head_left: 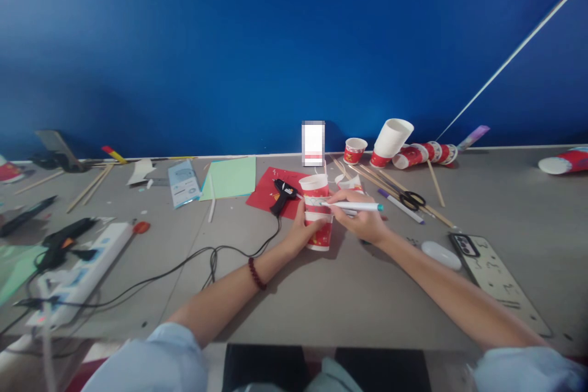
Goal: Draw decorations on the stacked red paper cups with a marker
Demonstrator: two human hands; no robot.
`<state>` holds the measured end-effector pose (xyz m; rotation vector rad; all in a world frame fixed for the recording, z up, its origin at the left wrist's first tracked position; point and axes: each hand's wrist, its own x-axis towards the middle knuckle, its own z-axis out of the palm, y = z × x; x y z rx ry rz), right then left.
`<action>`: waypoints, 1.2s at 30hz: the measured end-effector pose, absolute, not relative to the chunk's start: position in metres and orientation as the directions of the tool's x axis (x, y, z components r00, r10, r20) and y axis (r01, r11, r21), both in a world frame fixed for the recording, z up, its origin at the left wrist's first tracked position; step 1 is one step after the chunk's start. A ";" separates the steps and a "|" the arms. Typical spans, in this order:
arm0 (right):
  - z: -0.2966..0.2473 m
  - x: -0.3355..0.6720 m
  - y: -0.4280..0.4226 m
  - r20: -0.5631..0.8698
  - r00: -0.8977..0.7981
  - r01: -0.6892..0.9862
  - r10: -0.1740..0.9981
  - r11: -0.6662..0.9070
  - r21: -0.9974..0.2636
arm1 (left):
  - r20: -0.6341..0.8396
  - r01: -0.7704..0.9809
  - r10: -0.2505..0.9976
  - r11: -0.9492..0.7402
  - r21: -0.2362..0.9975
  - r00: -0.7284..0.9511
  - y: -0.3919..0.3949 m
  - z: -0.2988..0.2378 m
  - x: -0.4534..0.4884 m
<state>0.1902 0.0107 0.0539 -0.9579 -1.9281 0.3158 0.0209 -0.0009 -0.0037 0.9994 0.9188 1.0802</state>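
Observation:
In front of me stands a stack of red and white paper cups, roughly upright on the table. My left hand is wrapped round the stack from the left, near its middle. A white marker with a teal end is pinched in my right hand. Its tip points left and meets the upper part of the stack, or nearly so; contact is hard to make out. Just behind, a black hot glue gun lies on red paper. Part of the stack is hidden by my fingers.
More paper cups stand and lie along the blue wall. Black scissors, wooden sticks and a purple marker lie to the right, with a phone nearer me. A power strip and cable occupy the left.

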 end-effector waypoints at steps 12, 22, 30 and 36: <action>0.052 0.191 0.011 0.631 -0.305 0.473 0.713 0.689 -0.550 | -0.105 -0.261 0.969 0.163 0.952 0.222 0.001 -0.007 0.021; 0.051 0.189 0.010 0.657 -0.192 0.496 0.729 0.650 -0.576 | -0.100 -0.226 0.966 0.155 0.962 0.238 0.000 -0.004 0.021; 0.049 0.191 0.011 0.656 -0.175 0.446 0.734 0.653 -0.612 | -0.097 -0.232 0.968 0.153 0.961 0.233 0.001 -0.005 0.021; 0.049 0.190 0.010 0.654 -0.213 0.476 0.726 0.662 -0.579 | -0.087 -0.241 0.975 0.137 0.961 0.203 0.001 -0.003 0.022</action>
